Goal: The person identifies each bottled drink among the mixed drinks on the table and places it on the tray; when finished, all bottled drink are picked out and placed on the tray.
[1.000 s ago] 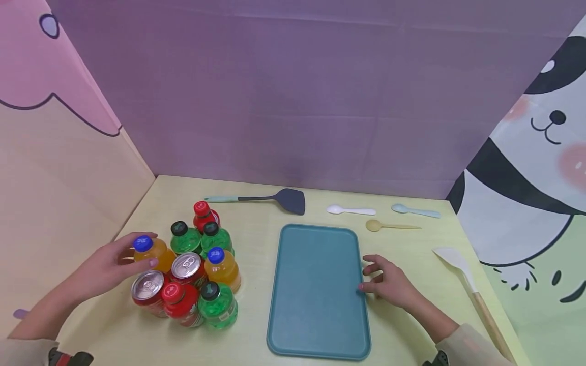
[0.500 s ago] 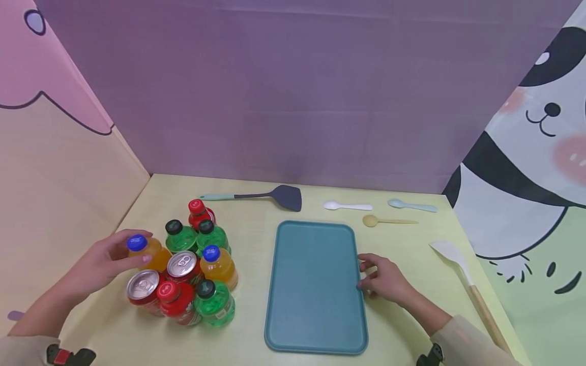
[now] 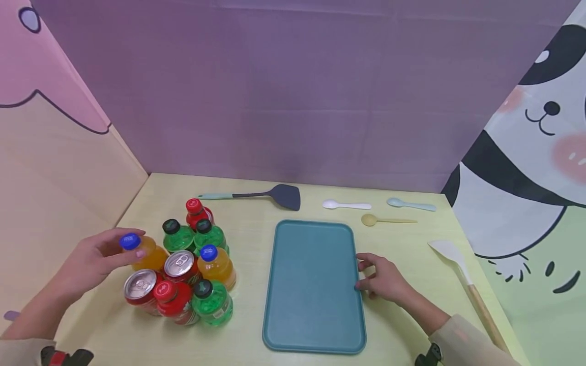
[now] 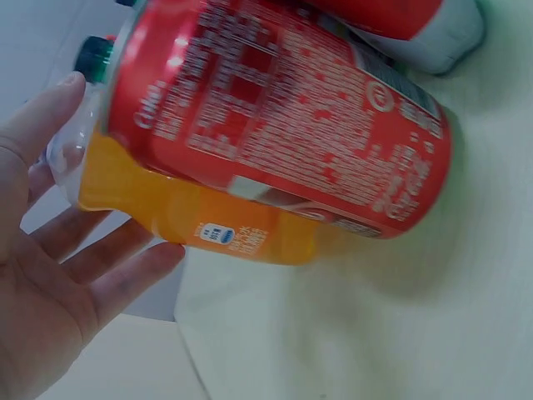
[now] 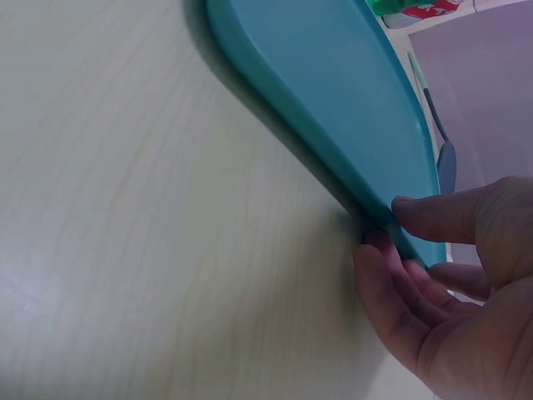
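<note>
Evidently the left hand (image 3: 97, 259) holds the orange bottle (image 3: 154, 257) high up, thumb on the near side and fingers round the back, probably because a red can (image 3: 140, 284) at six o'clock from it and a green bottle (image 3: 177, 239) at two o'clock leave little room lower down. How firmly it squeezes I cannot tell. The right hand (image 3: 384, 278) pinches the tray (image 3: 315, 290) at its long edge, thumb at the rim, fingers curled below; that rim is likely the easiest part to hold. From the left hand, the orange bottle lies at three o'clock, between thumb and fingers. From the right hand, the tray spreads toward nine o'clock, seemingly flat on the table (image 3: 247, 335).
</note>
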The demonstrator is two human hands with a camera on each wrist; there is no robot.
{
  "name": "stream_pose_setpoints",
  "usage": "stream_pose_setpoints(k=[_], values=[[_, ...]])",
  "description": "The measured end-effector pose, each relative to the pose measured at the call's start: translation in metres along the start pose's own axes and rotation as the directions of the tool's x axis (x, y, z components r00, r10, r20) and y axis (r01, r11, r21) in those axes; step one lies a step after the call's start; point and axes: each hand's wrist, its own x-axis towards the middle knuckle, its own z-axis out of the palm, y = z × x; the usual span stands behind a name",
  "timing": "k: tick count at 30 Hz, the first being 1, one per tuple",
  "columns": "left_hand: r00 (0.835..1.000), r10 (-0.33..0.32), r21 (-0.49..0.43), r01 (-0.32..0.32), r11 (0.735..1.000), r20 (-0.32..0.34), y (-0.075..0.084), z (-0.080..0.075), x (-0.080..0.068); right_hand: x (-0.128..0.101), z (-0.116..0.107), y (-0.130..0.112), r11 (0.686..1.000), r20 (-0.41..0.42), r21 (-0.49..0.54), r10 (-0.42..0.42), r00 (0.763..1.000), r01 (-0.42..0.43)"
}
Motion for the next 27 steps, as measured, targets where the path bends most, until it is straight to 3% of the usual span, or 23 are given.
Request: stream_pose_setpoints(k=[7, 13, 19, 27], values=[[0.998, -0.032, 0.024, 0.034, 0.999, -0.063, 0.014, -0.017, -0.001, 0.001, 0.001, 0.002, 1.000, -0.004, 0.013, -0.013, 1.000, 0.013], [0.991, -0.051, 0.076, 0.061, 0.995, -0.124, 0.038, -0.034, 0.003, 0.000, 0.002, 0.003, 1.000, -0.011, 0.009, -0.001, 1.000, 0.002], [0.980, -0.003, 0.107, 0.024, 0.994, -0.198, 0.081, -0.047, 0.007, -0.001, 0.003, 0.001, 1.000, -0.018, 0.002, 0.008, 1.000, -0.008], [0.977, 0.063, 0.206, -0.021, 0.978, -0.203, 0.139, -0.055, 0.020, -0.001, 0.004, 0.001, 1.000, -0.024, -0.005, 0.007, 1.000, -0.007]])
